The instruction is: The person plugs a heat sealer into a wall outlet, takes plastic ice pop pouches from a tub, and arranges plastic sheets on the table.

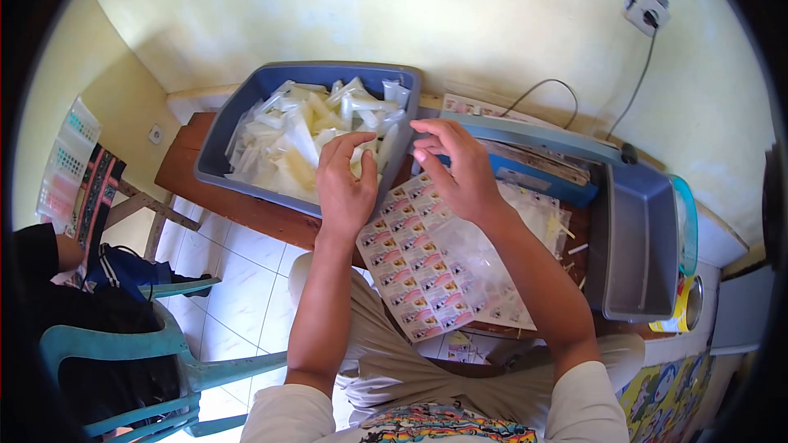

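Note:
My left hand (346, 184) is raised over the near right rim of a grey plastic tub (308, 70), its thumb and fingers curved apart with nothing visible between them. A pile of clear plastic packets (287, 135) with whitish and pale yellow contents fills much of the tub. Just right of the tub, my right hand (455, 168) hovers with bent, parted fingers and appears to hold nothing. Behind it is a blue bag sealer (542, 184) with a long grey arm (533, 131). Below both hands lies a sheet of printed labels (410, 254), partly covered by clear plastic bags (476, 258).
A second grey tub (640, 238) stands right, beside a teal basket (686, 221) and a yellow tin (681, 308). A cable (636, 86) hangs from the wall socket (647, 6). At left, a person in dark clothing (49, 279) is near a green plastic chair (115, 344).

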### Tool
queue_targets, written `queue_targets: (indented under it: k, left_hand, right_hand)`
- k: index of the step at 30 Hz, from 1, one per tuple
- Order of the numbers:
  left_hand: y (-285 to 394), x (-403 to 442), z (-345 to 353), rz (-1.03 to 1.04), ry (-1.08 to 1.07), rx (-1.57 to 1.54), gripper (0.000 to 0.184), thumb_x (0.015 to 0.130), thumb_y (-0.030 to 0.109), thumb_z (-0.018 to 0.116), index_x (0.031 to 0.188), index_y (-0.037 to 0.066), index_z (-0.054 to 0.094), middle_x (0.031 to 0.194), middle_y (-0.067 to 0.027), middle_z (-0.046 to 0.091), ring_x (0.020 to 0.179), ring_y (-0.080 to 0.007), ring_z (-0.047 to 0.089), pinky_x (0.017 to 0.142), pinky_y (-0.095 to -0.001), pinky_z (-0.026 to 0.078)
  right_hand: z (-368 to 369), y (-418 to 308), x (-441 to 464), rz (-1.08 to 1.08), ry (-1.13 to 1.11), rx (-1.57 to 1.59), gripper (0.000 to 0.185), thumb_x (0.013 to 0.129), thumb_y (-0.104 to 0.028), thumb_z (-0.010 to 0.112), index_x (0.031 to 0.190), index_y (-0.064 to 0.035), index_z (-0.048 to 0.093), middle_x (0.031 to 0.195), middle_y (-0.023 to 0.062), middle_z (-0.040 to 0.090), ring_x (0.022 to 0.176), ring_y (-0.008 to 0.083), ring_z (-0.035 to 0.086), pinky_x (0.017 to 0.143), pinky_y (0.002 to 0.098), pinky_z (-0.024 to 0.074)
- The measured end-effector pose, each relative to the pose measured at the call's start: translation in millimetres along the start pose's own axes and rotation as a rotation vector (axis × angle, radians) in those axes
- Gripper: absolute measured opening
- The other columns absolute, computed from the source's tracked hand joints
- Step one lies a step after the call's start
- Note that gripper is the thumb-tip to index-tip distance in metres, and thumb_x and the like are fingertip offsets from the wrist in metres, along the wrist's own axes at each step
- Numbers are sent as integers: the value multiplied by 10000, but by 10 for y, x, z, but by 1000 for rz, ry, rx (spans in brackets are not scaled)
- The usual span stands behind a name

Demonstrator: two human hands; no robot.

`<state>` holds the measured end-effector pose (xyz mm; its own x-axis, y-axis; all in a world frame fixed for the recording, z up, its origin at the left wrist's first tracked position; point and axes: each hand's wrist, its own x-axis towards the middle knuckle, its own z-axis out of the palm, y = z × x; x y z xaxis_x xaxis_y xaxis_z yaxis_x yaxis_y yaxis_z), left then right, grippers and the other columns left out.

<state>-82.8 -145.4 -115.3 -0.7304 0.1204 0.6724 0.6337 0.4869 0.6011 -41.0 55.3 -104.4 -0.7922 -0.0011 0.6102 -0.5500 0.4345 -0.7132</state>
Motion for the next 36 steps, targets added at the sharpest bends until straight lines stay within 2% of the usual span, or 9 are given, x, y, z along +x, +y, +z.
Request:
queue_targets:
  k: [3, 5, 13, 18, 22, 24, 26, 31, 36]
  left_hand:
    - [-318, 145, -119, -41, 26, 80, 288, 909, -80, 643, 1152, 27, 755, 1144, -177, 757, 1134, -384, 676, 996, -474, 536]
    - [-542, 203, -177, -45, 11, 172, 331, 884, -114, 613, 1149, 24, 755, 1145, -177, 764, 1130, -390, 677, 984, -483, 541]
    - [-1015, 277, -295, -97, -94, 308, 385, 840, -131, 580, 1151, 9, 758, 1144, -189, 770, 1134, -408, 673, 996, -482, 544]
    - [-1177, 256, -309, -175, -153, 331, 401, 829, -130, 584, 1158, 11, 763, 1165, -188, 765, 1140, -400, 665, 1027, -478, 535]
    - [-1123, 244, -277, -186, -197, 345, 381, 850, -126, 592, 1156, 18, 767, 1193, -178, 760, 1165, -406, 648, 1041, -478, 524]
    - [-1116, 246, -269, -201, -205, 339, 368, 871, -134, 582, 1150, 18, 767, 1198, -184, 759, 1171, -423, 642, 1036, -484, 521]
    - [-1131, 236, -256, -172, -219, 397, 384, 821, -106, 629, 1144, 36, 779, 1191, -148, 764, 1152, -370, 652, 1045, -449, 526]
    - [-1095, 234, -282, -167, -204, 393, 384, 827, -122, 615, 1131, 42, 783, 1192, -149, 768, 1155, -389, 649, 1035, -457, 526]
    - [-1051, 195, -246, -118, -143, 366, 387, 835, -147, 597, 1115, 42, 787, 1194, -162, 773, 1154, -410, 658, 1032, -478, 528]
  right_hand:
    - [367, 141, 301, -48, -65, -22, 338, 996, -66, 708, 1321, -5, 636, 1195, 203, 685, 994, 327, 755, 840, 428, 596]
    - [611, 318, 459, -60, -163, -75, 370, 1008, -76, 715, 1363, -19, 631, 1244, 198, 686, 1054, 325, 759, 899, 416, 613]
    - [1177, 709, 831, -83, -365, -248, 398, 960, -139, 792, 1309, -19, 642, 1232, 210, 692, 1037, 364, 745, 907, 457, 593]
    - [1330, 844, 878, 45, -633, -385, 350, 934, -201, 813, 1205, -4, 711, 1182, 238, 733, 1075, 410, 731, 968, 487, 581]
    - [1333, 739, 900, 137, -771, -463, 362, 921, -217, 815, 1216, -22, 739, 1178, 235, 753, 1092, 419, 726, 986, 488, 581]
    - [1309, 659, 922, 293, -869, -521, 401, 941, -257, 797, 1324, -145, 754, 1291, 217, 734, 1182, 387, 728, 1011, 492, 595]
    - [1322, 731, 881, 267, -831, -482, 371, 925, -230, 792, 1277, -114, 772, 1256, 216, 748, 1154, 391, 727, 1006, 480, 590]
    - [1229, 520, 853, 234, -777, -480, 318, 898, -213, 775, 1179, -68, 806, 1195, 194, 764, 1107, 399, 728, 1000, 469, 586]
    - [1169, 524, 803, -28, -475, -366, 282, 894, -202, 764, 1113, -29, 799, 1037, 180, 724, 1007, 421, 716, 913, 493, 582]
